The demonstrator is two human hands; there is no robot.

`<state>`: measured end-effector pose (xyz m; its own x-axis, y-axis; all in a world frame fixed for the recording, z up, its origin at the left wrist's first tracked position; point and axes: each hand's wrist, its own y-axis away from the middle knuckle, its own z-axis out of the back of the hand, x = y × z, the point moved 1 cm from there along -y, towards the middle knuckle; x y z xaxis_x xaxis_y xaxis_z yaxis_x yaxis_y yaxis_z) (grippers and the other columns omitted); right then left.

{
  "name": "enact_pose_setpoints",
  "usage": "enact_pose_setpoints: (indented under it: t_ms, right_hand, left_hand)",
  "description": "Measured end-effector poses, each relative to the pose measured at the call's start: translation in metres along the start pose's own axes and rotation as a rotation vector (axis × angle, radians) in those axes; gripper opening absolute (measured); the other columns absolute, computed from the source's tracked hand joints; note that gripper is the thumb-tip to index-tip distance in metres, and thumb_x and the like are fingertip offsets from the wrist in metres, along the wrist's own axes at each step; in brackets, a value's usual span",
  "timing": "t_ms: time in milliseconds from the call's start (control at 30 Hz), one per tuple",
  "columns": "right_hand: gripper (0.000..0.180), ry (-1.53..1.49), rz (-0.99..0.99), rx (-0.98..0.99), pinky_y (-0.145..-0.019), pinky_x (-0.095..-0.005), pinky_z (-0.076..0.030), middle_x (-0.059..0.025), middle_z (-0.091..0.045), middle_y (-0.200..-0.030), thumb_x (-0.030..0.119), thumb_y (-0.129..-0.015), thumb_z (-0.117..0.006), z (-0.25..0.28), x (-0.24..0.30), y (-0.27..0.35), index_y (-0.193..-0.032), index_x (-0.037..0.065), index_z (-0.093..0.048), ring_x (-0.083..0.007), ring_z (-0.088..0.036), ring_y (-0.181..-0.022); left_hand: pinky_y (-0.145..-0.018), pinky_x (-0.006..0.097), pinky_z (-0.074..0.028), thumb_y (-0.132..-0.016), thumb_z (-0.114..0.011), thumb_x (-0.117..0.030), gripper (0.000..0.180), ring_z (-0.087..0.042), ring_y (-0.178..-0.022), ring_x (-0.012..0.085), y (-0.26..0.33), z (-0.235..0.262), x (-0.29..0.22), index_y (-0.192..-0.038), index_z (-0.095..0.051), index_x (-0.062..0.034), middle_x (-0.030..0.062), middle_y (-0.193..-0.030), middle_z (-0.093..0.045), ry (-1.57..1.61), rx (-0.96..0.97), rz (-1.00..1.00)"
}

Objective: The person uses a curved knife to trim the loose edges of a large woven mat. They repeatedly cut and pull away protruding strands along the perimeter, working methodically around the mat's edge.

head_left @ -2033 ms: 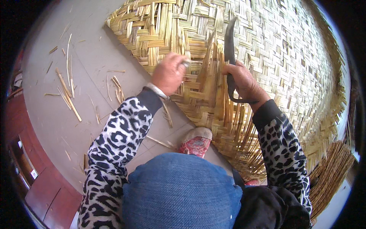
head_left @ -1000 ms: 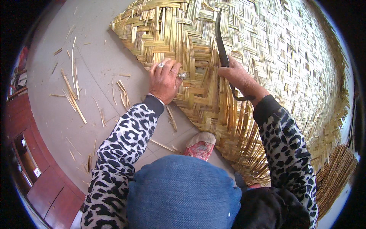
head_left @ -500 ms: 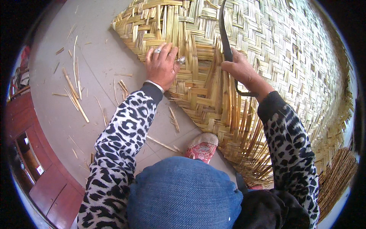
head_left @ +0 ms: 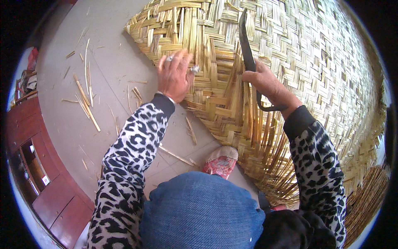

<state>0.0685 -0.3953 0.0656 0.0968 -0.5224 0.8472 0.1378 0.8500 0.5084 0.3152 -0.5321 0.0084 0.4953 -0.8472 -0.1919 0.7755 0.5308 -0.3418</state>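
A large woven bamboo mat (head_left: 298, 54) lies on the grey floor and fills the upper right of the head view. My left hand (head_left: 175, 76) lies flat on the mat's near-left part, fingers spread, rings on two fingers. My right hand (head_left: 265, 83) grips a dark curved knife (head_left: 246, 45) whose blade points away from me over the weave; its hooked handle end sticks out below my wrist. Loose unwoven strips (head_left: 265, 137) fan out toward me below both hands. Both sleeves are leopard-patterned.
Bamboo scraps (head_left: 85, 99) are scattered on the floor at the left. My red patterned shoe (head_left: 219, 159) rests by the mat's edge, above my blue-clad knee (head_left: 201, 211). A dark red wooden cabinet (head_left: 37, 166) stands at the lower left. A bundle of strips (head_left: 369, 195) lies lower right.
My left hand has slid further up and left along the mat and flattened with fingers spread. My right hand with the knife has stayed at about the same place on the weave.
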Motion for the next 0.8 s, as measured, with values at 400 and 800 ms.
enact_pose_setpoints:
  t_ms: [400,800]
  right_hand:
    - [0.037,0.222,0.035,-0.207,-0.08,-0.0379,-0.051,-0.0164,-0.068,-0.088,0.025,-0.087,-0.058,0.011,0.015,0.014,-0.107,-0.006,-0.059,-0.0236,-0.062,-0.081]
    - [0.019,0.103,0.054,-0.407,-0.067,-0.0373,-0.054,-0.0155,-0.066,-0.082,0.01,-0.089,-0.054,0.035,0.038,0.096,-0.104,-0.002,-0.055,-0.021,-0.067,-0.071]
  left_hand:
    - [-0.113,0.052,-0.027,-0.085,-0.062,-0.023,0.05,-0.046,-0.131,0.0294,-0.006,-0.013,0.013,-0.134,-0.054,-0.0113,0.0082,-0.135,-0.054,-0.037,0.076,0.039]
    - [-0.114,0.055,-0.025,-0.094,-0.06,-0.037,0.049,-0.043,-0.135,0.0262,-0.014,-0.017,0.034,-0.136,-0.054,-0.0115,0.0071,-0.141,-0.05,-0.201,0.083,0.068]
